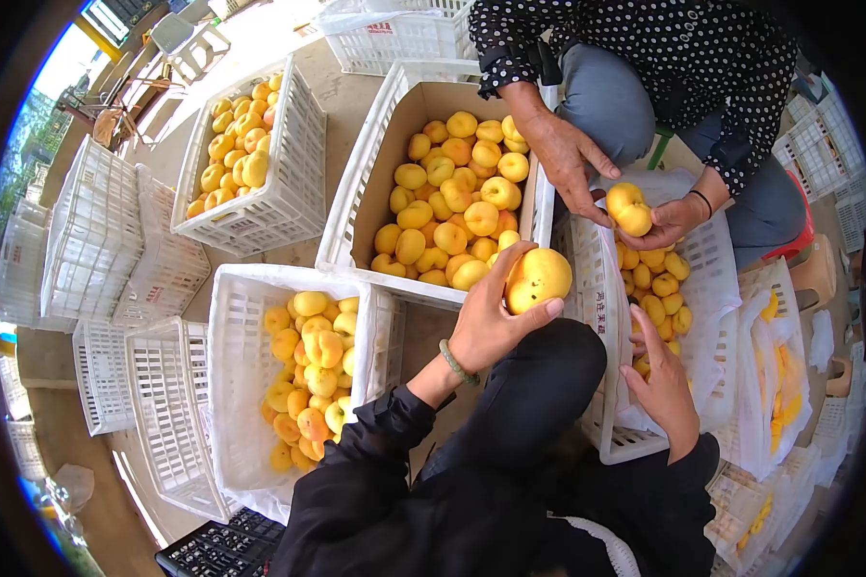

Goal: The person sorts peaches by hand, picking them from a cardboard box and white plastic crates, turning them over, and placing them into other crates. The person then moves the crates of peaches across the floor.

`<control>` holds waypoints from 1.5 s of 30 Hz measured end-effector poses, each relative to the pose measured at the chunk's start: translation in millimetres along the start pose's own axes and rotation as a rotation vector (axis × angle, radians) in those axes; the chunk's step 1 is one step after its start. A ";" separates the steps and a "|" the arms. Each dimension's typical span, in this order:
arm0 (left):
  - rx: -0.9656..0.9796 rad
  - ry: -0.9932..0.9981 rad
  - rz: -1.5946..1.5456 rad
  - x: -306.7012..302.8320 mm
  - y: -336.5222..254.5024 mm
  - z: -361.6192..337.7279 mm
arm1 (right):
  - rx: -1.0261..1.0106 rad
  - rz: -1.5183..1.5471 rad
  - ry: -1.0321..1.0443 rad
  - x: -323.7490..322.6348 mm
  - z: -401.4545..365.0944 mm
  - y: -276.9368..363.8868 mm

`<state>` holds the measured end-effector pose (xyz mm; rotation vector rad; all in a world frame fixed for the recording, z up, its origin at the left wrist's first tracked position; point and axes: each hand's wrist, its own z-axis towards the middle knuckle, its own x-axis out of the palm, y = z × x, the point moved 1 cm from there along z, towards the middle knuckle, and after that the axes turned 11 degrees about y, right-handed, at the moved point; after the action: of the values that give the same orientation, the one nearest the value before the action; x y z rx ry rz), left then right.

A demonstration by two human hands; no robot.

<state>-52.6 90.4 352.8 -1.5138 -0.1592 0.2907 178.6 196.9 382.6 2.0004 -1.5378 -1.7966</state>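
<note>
While our left hand (496,322) grips a yellow fruit (539,281), our right hand (659,385) spreads open.

In the head view, our left thumb and fingers clamp the dark-specked fruit above our bent knee (558,370); just beyond the grip stands the cardboard-lined crate (387,207), full of fruit. Our right hand hovers over the lined crate (720,317) to the right, fingers apart, holding nothing.
</note>
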 end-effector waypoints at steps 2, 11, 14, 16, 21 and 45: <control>-0.129 0.019 -0.256 -3.7 -7.3 -12.3 | 0.027 -0.031 0.049 9.5 -14.9 -35.8; -0.337 -0.155 -1.232 -41.8 8.6 -90.2 | 0.169 -0.099 0.214 88.2 -39.1 -89.9; -0.250 -0.327 -1.217 -80.2 9.8 -132.1 | 0.129 0.025 0.151 88.6 -42.7 -84.8; -0.221 -0.431 -1.062 -115.4 13.4 -162.8 | 0.170 -0.006 0.135 86.6 -44.0 -80.7; -0.413 -0.592 -0.765 -181.8 57.6 -234.5 | 0.078 -0.006 0.115 97.4 -50.9 -97.0; -0.198 -0.733 0.708 -290.4 38.6 -95.8 | 0.240 -0.264 0.161 91.0 -61.6 -78.1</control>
<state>-306.5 -83.2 331.4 -1.5555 -0.2288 1.4308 259.1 142.1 289.3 2.4963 -1.5680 -1.5390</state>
